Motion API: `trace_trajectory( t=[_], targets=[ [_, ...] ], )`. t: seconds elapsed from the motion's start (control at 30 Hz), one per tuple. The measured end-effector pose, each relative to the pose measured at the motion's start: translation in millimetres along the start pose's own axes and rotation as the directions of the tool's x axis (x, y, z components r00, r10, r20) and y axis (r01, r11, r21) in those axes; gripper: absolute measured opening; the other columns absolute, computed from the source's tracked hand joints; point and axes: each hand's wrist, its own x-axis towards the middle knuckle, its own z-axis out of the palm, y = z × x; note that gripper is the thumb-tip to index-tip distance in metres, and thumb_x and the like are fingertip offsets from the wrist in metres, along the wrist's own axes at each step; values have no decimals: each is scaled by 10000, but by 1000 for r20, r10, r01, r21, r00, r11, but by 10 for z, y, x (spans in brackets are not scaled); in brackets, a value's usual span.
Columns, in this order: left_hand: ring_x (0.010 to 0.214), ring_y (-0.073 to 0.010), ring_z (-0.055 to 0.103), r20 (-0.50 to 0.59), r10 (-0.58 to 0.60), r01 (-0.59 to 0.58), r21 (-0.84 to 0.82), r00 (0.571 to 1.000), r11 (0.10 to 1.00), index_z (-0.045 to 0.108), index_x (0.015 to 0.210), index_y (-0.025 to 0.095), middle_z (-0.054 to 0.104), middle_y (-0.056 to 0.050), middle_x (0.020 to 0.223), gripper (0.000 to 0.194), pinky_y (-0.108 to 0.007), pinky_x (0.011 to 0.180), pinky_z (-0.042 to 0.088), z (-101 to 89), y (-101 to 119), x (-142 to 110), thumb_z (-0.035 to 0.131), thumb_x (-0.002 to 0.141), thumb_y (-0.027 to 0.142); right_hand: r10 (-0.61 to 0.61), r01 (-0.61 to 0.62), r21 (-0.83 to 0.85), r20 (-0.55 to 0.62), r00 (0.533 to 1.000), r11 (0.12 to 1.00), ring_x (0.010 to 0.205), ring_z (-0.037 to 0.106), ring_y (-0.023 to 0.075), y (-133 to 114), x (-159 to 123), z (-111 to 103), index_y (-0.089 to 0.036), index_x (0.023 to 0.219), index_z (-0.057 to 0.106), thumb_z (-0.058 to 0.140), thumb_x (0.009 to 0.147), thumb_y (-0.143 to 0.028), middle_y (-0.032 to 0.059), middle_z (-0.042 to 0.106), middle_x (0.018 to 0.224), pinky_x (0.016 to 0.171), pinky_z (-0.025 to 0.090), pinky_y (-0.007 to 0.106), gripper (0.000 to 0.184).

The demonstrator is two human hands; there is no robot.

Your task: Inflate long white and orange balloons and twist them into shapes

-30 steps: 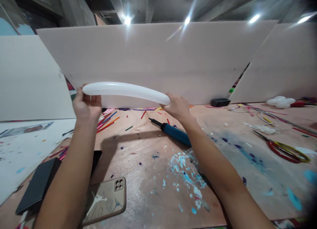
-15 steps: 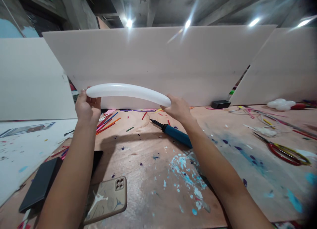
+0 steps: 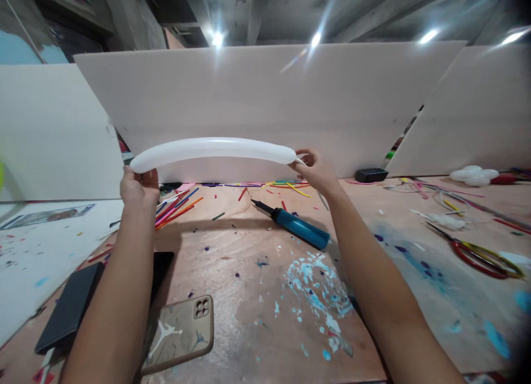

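A long white balloon [image 3: 211, 150] is held level above the table, stretched between both hands. My left hand [image 3: 139, 187] grips its left end from below, fingers curled round it. My right hand [image 3: 317, 171] pinches the right end at the thin neck, whose loose tail hangs down past the wrist. A blue hand pump [image 3: 296, 228] with a black nozzle lies on the table below the balloon.
Several uninflated balloons [image 3: 178, 207] lie scattered at the back. A phone [image 3: 178, 334] and a black case [image 3: 70, 309] sit near the front left. Red-handled scissors [image 3: 477, 254] lie at the right, a white balloon cluster [image 3: 473, 174] farther back. White boards [image 3: 265, 102] wall the table.
My right hand slid outward from gripping the balloon's body to pinching its neck. The left hand moved slightly left and down. More of the pump is now uncovered.
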Motion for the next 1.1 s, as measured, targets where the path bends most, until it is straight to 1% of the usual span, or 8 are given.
trace_trajectory(
  t=[0.07, 0.13, 0.23, 0.4, 0.63, 0.87, 0.97, 1.1],
  targets=[
    [780, -64, 651, -43, -8, 5, -60, 999, 998, 506, 898, 150, 642, 10, 842, 260, -197, 739, 579, -21, -47, 20, 346, 1034, 301, 34, -77, 219, 192, 981, 973, 456, 407, 72, -8, -16, -17, -200, 955, 632, 747, 717, -393, -52, 482, 584, 427, 313, 219, 327],
    [805, -79, 663, -69, -10, 3, -109, 998, 994, 511, 884, 153, 645, 7, 851, 220, -220, 756, 590, -36, -90, 34, 388, 1021, 274, 22, -169, 373, 366, 931, 912, 422, 284, 44, -41, -39, -22, -194, 883, 615, 768, 708, -465, -85, 369, 528, 398, 209, 204, 358],
    [844, -92, 675, -68, -12, 2, -134, 998, 991, 529, 854, 170, 658, 0, 895, 172, -240, 784, 597, -74, -133, 75, 461, 991, 248, 27, -300, 528, 464, 886, 794, 416, 162, 32, -92, -51, -21, -190, 796, 574, 761, 692, -575, -113, 227, 505, 395, 121, 198, 440],
    [830, -84, 673, -29, -13, 10, -115, 999, 993, 547, 801, 190, 665, -9, 958, 211, -224, 765, 602, -153, -162, 190, 466, 987, 249, 68, -391, 681, 449, 891, 620, 403, 139, 32, -113, -26, 8, -189, 691, 501, 730, 746, -497, -110, 196, 505, 386, 126, 193, 388],
    [777, -74, 668, -4, -18, 18, -126, 1000, 992, 545, 782, 198, 656, -1, 871, 242, -219, 739, 609, -175, -156, 248, 444, 996, 245, 99, -380, 729, 398, 912, 569, 402, 308, 38, -99, -41, 89, -177, 702, 543, 714, 745, -364, -82, 356, 513, 400, 245, 190, 258],
    [728, -70, 619, -59, -40, 37, -41, 997, 998, 576, 874, 208, 637, 29, 843, 101, -200, 650, 547, -125, -142, 110, 593, 915, 299, 42, -231, 705, 275, 961, 670, 554, 475, 62, -7, 25, 155, -187, 686, 601, 840, 640, -407, -40, 539, 658, 533, 417, 212, 328],
    [706, -59, 593, -70, -61, 59, -27, 996, 998, 590, 863, 211, 626, 38, 863, 118, -196, 639, 508, -114, -164, 79, 649, 876, 312, 50, -191, 623, 237, 970, 758, 497, 416, 52, 58, 89, 179, -190, 613, 582, 885, 562, -407, -57, 496, 566, 490, 379, 207, 377],
    [676, -52, 561, -55, -63, 63, -12, 996, 998, 599, 837, 217, 611, 34, 879, 146, -190, 603, 470, -110, -204, 70, 687, 837, 333, 91, -225, 608, 242, 966, 761, 415, 360, 48, 121, 132, 191, -198, 608, 527, 897, 529, -417, -87, 420, 465, 418, 310, 210, 437]
  ],
)
